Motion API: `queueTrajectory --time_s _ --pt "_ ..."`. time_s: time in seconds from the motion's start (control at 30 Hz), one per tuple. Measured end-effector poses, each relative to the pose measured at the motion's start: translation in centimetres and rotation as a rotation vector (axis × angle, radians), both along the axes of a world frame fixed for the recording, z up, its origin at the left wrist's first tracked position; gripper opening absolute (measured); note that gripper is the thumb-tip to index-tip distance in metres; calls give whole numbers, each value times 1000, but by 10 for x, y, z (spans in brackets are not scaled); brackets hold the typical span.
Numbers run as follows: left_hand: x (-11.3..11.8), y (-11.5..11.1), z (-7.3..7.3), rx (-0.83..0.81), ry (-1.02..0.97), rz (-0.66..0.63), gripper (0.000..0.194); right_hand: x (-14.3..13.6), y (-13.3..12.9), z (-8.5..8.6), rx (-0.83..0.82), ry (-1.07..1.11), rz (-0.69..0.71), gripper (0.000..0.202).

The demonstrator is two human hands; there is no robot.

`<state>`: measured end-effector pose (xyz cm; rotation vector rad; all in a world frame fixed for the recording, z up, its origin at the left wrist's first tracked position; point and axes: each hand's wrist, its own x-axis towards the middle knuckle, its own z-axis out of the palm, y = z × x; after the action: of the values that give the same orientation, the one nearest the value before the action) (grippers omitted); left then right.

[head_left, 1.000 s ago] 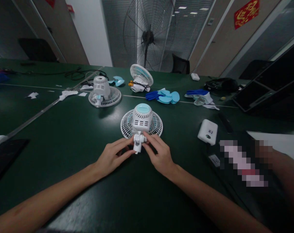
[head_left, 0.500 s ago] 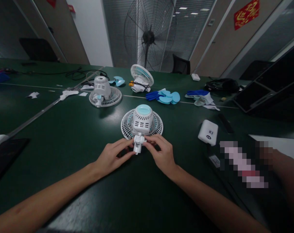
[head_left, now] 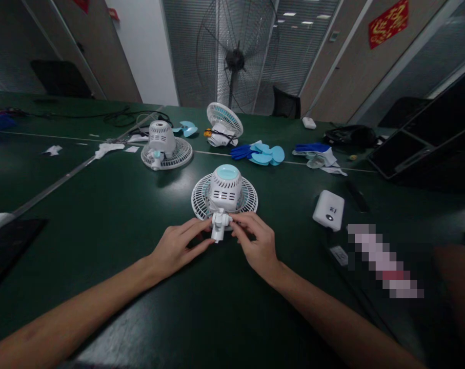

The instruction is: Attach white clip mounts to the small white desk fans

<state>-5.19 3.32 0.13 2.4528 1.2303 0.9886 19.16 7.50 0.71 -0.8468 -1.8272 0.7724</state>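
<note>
In front of me a small white fan head lies grille-down, its motor housing with a pale blue cap uppermost and its round grille beneath. From the housing's near side a white neck joint sticks out toward me. My left hand pinches this joint from the left, thumb below and fingers above. On the other side, my right hand has thumb and fingertips closed at the joint's small side knob. The fingertips partly hide the knob.
Behind stand another fan head and a fan with its grille tilted up. Light blue blades, gloves and a white box-shaped device lie about. Another person's arm is at the right, beside a blurred-out patch.
My right fingertips have shifted slightly at the knob, and the joint has moved very little. At the right, the other person's arm has moved and the white sheet there is gone from view.
</note>
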Motion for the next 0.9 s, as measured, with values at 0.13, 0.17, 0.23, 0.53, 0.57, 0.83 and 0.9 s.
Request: queueTrajectory --time_s 0.13,0.17,0.23,0.53,0.57,0.83,0.9 --pt "0 1 -1 26 5 -9 50 1 1 -1 -14 6 -20 21" --pt "0 1 -1 34 8 1 50 1 1 -1 2 5 -22 22" --pt "0 1 0 47 15 22 49 2 -1 -1 49 -2 -10 24" --pt "-1 2 0 72 33 25 48 2 1 2 12 -19 -22 19" --pt "-1 2 -1 81 45 24 49 2 2 3 -5 -12 -25 15" --pt "-1 2 0 109 50 18 49 3 2 1 -12 -74 -50 9" --pt "-1 2 -1 96 52 34 48 4 0 -2 5 -32 -47 20"
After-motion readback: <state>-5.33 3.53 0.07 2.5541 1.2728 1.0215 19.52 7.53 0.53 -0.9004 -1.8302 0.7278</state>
